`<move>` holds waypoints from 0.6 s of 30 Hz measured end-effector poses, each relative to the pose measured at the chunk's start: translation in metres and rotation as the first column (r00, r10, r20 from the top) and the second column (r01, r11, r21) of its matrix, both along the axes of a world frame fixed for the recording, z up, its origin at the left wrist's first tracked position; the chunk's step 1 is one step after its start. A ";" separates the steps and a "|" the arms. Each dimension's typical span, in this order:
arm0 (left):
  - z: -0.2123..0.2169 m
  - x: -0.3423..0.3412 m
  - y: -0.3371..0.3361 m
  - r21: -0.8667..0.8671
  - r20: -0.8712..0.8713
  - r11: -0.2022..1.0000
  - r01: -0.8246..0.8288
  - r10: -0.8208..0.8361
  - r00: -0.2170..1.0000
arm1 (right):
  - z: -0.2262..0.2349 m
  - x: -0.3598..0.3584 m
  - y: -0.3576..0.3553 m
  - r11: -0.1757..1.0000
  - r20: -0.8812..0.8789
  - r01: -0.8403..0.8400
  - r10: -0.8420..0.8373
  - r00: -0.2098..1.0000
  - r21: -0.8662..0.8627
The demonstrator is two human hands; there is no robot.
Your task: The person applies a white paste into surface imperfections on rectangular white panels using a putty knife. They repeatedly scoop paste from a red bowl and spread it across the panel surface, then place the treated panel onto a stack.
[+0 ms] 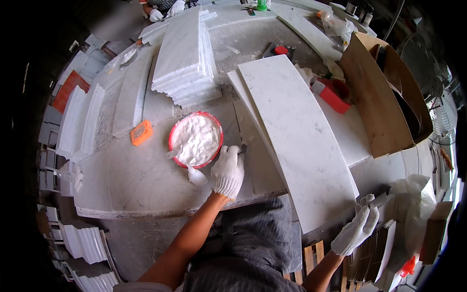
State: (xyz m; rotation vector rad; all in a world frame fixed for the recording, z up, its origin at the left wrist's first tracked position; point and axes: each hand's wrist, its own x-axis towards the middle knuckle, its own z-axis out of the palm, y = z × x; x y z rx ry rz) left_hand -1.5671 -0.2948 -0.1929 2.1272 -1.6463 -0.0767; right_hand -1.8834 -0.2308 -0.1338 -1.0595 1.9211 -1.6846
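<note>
My left hand [228, 171], in a white knitted glove, is closed just right of a red-rimmed bowl [222, 127]. A small dark piece [244, 148] shows at its fingertips, too little to name. White paste [195, 138] fills the bowl, and a pale flat handle [171, 154] crosses its lower left rim. Below the bowl lies a white rounded lump [196, 176]. My right hand [357, 226], gloved too, is beyond the near edge of the stacked marble slabs [296, 131]. Its fingers close on a flat grey scraper [382, 200], partly hidden by them.
Left of centre rises a stack of marble strips [182, 53]. An orange box [141, 133] lies left of the bowl. A red tape dispenser [333, 95] and an open cardboard box [374, 112] stand at right. A co-worker's gloved hands [165, 11] are at the far edge.
</note>
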 end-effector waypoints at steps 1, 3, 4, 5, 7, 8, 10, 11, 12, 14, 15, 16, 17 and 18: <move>0.004 -0.003 0.003 -0.073 -0.059 0.997 0.011 -0.015 0.998 | 0.000 0.000 -0.001 1.000 0.015 0.003 -0.003 1.000 -0.013; 0.009 -0.006 0.003 -0.261 -0.231 0.965 0.037 -0.099 0.968 | 0.001 0.001 -0.001 0.999 0.048 0.014 -0.013 0.999 -0.033; 0.009 -0.007 0.001 -0.374 -0.334 0.926 0.040 -0.175 0.926 | 0.003 0.002 -0.002 0.999 0.053 0.000 0.003 0.999 -0.051; 0.011 -0.009 0.000 -0.481 -0.422 0.876 0.030 -0.262 0.868 | 0.005 0.002 -0.004 0.998 0.059 -0.012 0.016 0.998 -0.068; 0.045 -0.018 -0.005 -0.260 -0.757 0.966 0.013 -0.212 0.618 | 0.012 0.006 -0.010 0.992 0.108 -0.028 0.042 0.993 -0.127; 0.050 -0.023 -0.016 -0.304 -0.709 0.952 0.046 -0.258 0.657 | 0.016 0.011 -0.013 0.985 0.149 -0.040 0.066 0.987 -0.170; 0.068 -0.028 -0.040 -0.462 -0.523 0.874 0.151 -0.406 0.749 | 0.018 0.020 -0.024 0.970 0.194 -0.024 0.073 0.978 -0.242; 0.082 -0.035 -0.049 -0.474 -0.412 0.854 0.215 -0.430 0.803 | 0.020 0.022 -0.027 0.961 0.054 -0.085 0.103 0.993 -0.263; 0.092 -0.041 -0.062 -0.488 -0.286 0.827 0.279 -0.454 0.844 | 0.024 0.027 -0.031 0.953 0.057 -0.115 0.136 0.989 -0.281; 0.110 -0.056 -0.086 -0.379 -0.088 0.843 0.382 -0.444 0.892 | 0.023 0.035 -0.037 0.937 0.047 -0.154 0.177 0.983 -0.315; 0.112 -0.062 -0.101 -0.283 0.043 0.875 0.393 -0.398 0.916 | 0.022 0.037 -0.039 0.937 0.005 -0.189 0.199 0.980 -0.293; 0.109 -0.072 -0.116 -0.222 0.170 0.883 0.413 -0.382 0.908 | 0.015 0.037 -0.039 0.939 -0.043 -0.209 0.205 0.978 -0.273; 0.105 -0.080 -0.132 -0.161 0.294 0.892 0.423 -0.366 0.883 | 0.010 0.036 -0.041 0.941 -0.090 -0.228 0.211 0.973 -0.251; 0.098 -0.082 -0.145 -0.150 0.367 0.866 0.477 -0.399 0.840 | 0.012 0.040 -0.041 0.938 -0.036 -0.222 0.221 0.975 -0.267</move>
